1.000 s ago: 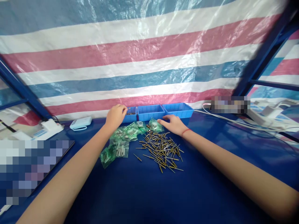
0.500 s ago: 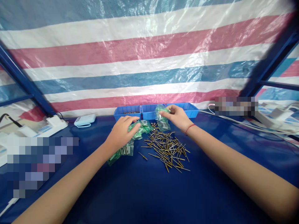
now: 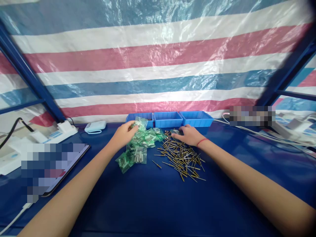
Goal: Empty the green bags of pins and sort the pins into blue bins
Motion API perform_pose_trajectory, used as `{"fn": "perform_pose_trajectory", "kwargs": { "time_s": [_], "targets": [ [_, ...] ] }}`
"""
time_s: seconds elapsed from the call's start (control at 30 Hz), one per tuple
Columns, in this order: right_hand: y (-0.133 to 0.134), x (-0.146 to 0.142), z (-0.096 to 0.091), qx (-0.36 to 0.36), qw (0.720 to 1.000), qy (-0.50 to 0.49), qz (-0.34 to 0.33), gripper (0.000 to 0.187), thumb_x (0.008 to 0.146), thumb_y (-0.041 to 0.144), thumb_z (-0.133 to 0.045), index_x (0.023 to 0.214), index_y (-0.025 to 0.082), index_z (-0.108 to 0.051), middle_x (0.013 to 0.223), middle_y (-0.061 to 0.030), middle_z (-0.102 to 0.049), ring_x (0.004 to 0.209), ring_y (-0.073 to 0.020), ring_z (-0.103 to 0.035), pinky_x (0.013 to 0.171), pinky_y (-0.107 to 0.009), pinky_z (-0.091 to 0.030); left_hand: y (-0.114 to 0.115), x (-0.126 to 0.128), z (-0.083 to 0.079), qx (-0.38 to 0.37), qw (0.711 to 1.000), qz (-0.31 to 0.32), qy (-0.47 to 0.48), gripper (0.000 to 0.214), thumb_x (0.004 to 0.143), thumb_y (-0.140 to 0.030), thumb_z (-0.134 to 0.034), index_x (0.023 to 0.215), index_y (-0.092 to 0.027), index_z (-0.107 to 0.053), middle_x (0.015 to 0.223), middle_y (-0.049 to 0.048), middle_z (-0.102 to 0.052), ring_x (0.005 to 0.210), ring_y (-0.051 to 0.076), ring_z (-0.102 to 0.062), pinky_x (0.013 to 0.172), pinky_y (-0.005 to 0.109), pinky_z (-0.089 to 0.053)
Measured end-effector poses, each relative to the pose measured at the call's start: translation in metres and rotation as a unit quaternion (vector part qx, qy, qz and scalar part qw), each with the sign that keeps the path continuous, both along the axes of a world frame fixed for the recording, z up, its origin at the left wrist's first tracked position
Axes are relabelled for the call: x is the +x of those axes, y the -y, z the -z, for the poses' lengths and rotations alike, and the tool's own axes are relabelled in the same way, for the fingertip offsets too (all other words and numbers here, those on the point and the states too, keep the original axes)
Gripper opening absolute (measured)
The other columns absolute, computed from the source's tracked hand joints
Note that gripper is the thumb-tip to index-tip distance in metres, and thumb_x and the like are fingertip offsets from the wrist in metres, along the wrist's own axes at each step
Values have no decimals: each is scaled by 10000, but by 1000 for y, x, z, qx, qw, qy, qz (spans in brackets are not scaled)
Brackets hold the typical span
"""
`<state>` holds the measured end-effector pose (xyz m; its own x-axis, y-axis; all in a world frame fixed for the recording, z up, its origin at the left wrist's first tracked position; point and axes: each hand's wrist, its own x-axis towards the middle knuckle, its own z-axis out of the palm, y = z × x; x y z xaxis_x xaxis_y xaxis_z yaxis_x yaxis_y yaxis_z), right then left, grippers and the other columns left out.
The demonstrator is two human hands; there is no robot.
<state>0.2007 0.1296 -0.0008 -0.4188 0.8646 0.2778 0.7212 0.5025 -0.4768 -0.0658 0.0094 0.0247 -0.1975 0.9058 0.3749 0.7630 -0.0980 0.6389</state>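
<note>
My left hand [image 3: 123,135] is closed on a green-printed clear plastic bag [image 3: 141,123], holding it at the upper edge of a pile of similar bags [image 3: 148,138]. Some of these bags show small silvery pieces inside. My right hand [image 3: 189,135] rests low at the far edge of a heap of brass-coloured pop rivets [image 3: 184,158]. Its thumb and index finger are apart, with a small clear bag [image 3: 176,131] partly showing between them. Most of that bag is hidden by the hand.
Three blue bins [image 3: 168,120] stand in a row at the back; the left one is partly covered. A light blue device [image 3: 95,126], a phone [image 3: 66,171] and a power strip [image 3: 55,133] lie on the left. White cables [image 3: 256,133] run along the right.
The bag that my right hand held up is no longer in it, and my left hand now holds a bag. My right hand has come down to the bag beside the rivets.
</note>
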Motion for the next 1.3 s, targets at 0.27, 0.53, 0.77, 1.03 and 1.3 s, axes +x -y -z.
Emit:
{"fn": "perform_pose_trajectory", "kwargs": {
  "time_s": [0.27,0.53,0.77,1.03,1.3],
  "targets": [
    [-2,-2,17,-14,994,-110,-19,281,613,315,-715,834,185,-601,857,-57,-626,792,-211,-587,779,-380,-476,-4,2,23,-20,986,-68,-151,456,817,-372,-487,1237,-220,-577,1211,125,-570,1141,366,-444,930,527,-367],
    [11,-6,7,-65,949,-309,-12,234,736,352,-603,859,164,-541,841,-54,-636,689,-141,-615,665,-295,-520,6,21,21,65,969,-30,-235,418,901,-370,-443,1289,-228,-510,1279,89,-514,1180,291,-424,990,483,-362],
    [7,-9,4,19,987,-157,-33,241,872,263,-453,945,144,-649,920,-113,-702,808,-205,-664,747,-365,-542,15,48,27,90,959,88,-254,429,920,-425,-451,1313,-253,-467,1334,57,-497,1240,248,-399,1036,441,-345],
    [-25,6,17,81,987,22,-135,332,793,33,-492,999,176,-710,1087,-87,-700,1025,-248,-630,980,-403,-435,15,53,35,84,952,110,-273,379,918,-411,-460,1253,-246,-527,1308,69,-513,1248,280,-381,1034,499,-344],
    [-2,3,1,112,988,39,-101,172,843,123,-547,895,142,-710,957,-102,-711,877,-212,-643,854,-367,-490,14,58,35,130,945,134,-270,307,911,-365,-497,1160,-220,-600,1253,65,-561,1242,273,-382,1044,472,-335]
  ]
}}
